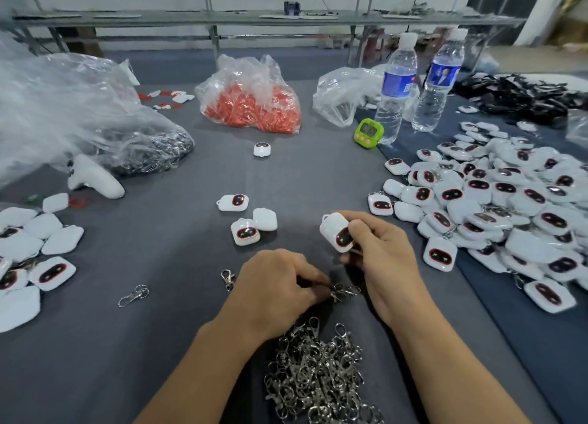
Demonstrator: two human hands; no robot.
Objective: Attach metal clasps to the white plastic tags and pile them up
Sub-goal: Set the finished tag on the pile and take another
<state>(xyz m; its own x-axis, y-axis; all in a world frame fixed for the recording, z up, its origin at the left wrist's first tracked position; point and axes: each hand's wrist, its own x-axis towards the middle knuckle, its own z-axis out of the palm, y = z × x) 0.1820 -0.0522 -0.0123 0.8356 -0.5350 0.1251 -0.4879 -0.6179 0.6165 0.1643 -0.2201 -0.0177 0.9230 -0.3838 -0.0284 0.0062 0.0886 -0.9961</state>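
My right hand (380,258) holds a white plastic tag (336,232) with a dark red-rimmed oval face, lifted just above the grey cloth. My left hand (280,283) pinches a metal clasp (345,291) lying on the cloth, just below the tag. A heap of loose metal clasps (318,376) lies between my forearms. Two stray clasps (133,294) (227,279) lie to the left. A big pile of tags with clasps (496,207) spreads over the right side. Three loose tags (246,220) rest mid-table.
More white tags (31,248) lie at the left edge. Behind are a clear bag of clasps (143,150), a bag of red parts (251,105), an empty-looking bag (343,96), two water bottles (396,86), a green timer (368,134), a white controller (92,177) and a lone tag (262,149).
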